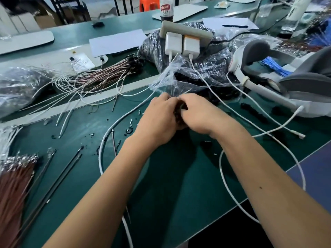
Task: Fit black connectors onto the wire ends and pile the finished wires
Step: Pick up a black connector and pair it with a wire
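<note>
**Fitting station: both hands closed together at bench centre**

Covering the bench is a green mat (170,176), its near edge running off at 4 o'clock. Left hand (157,120) and right hand (198,113) meet, fingers curled around small black connectors (179,115); the exact grip is hidden. Finished wires (100,77) lie piled at 10 o'clock, unfitted brown wires (14,185) at 8 o'clock. A clear plastic bag (206,68) of black parts sits at 12 o'clock, carrying a power strip (186,31). White cables (114,126) cross the free working area.

Pile of finished wires (100,76) with black connectors (135,62) lies far left on the bench (170,176); bare wires (14,178) lie near left.
</note>
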Tool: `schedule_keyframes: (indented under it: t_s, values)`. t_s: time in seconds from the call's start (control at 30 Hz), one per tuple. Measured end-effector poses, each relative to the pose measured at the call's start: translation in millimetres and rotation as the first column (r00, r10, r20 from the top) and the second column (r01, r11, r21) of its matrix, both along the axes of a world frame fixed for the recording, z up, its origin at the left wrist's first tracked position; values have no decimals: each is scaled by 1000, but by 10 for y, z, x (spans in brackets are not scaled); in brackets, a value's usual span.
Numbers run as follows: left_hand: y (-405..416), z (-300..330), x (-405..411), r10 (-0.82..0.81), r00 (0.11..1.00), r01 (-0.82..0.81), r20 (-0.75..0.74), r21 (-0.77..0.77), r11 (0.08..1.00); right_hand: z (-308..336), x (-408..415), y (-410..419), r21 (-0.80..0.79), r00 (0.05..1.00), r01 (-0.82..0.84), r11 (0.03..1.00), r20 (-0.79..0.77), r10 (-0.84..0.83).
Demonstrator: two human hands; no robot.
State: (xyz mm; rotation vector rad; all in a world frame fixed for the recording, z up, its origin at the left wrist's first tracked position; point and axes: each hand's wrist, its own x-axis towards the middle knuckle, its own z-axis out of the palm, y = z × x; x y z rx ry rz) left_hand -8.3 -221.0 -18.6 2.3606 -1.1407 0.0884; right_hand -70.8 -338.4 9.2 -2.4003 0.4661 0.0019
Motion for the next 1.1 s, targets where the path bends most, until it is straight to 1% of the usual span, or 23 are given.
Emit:
schedule_keyframes:
  t_s: [0.03, 0.07, 0.1, 0.13, 0.17, 0.2, 0.23, 0.27, 0.3, 0.4, 0.47, 0.57, 0.67, 0.8, 0.9, 1.0, 1.1]
  values:
    - [41, 13, 10, 42, 999, -43, -23, -44, 998, 17, -15, -26, 66, 998, 23, 998, 54, -27]
    - [84, 23, 12, 85, 996, -88, -36, -89, 992, 31, -32, -64, 96, 991, 61, 993, 113, -72]
    - [109, 27, 8, 123, 991, -128, -43, -126, 984, 48, -57, -135, 39, 979, 116, 992, 167, -121]
    - [129, 22, 6, 162, 986, -167, -48, -151, 974, 60, -82, -218, -106, 971, 170, 980, 185, -149]
    - [151, 13, 6, 198, 979, -204, -52, -163, 965, 57, -111, -287, -266, 975, 200, 943, 144, -167]
    - [159, -1, 12, 232, 971, -239, -59, -160, 958, 43, -146, -331, -391, 979, 203, 898, 51, -200]
    - [160, -16, 20, 266, 961, -274, -68, -143, 951, 15, -181, -343, -459, 970, 176, 871, -69, -233]
    - [155, -28, 23, 300, 951, -308, -77, -115, 945, -36, -214, -311, -486, 957, 144, 862, -154, -246]
    - [139, -37, 17, 322, 943, -328, -85, -82, 941, -98, -242, -243, -510, 954, 113, 853, -184, -236]
    - [82, -47, -44, 289, 951, -295, -112, -45, 954, -280, -224, 21, -580, 985, -17, 814, -150, -87]
    - [80, -34, -83, 266, 957, -277, -116, -87, 957, -326, -142, 91, -595, 989, -60, 801, -145, -33]
    - [149, -32, -59, 308, 947, -320, -92, -180, 930, -325, -8, 113, -606, 985, -120, 786, -172, 18]
    - [249, -51, -21, 366, 927, -374, -80, -170, 912, -337, 123, 199, -649, 985, -151, 746, -163, 58]
    - [436, -48, 57, 427, 901, -434, -79, -133, 891, -370, 218, 343, -684, 993, -103, 722, -23, 119]
    - [587, -68, 76, 406, 913, -408, -43, -43, 912, -427, 257, 414, -709, 983, -66, 702, 73, 166]
    - [656, -82, 63, 396, 918, -396, -26, 6, 918, -435, 347, 455, -723, 986, -12, 691, 106, 127]
    - [663, -95, 84, 440, 898, -440, -22, -32, 897, -466, 353, 474, -742, 991, 40, 669, 117, 71]
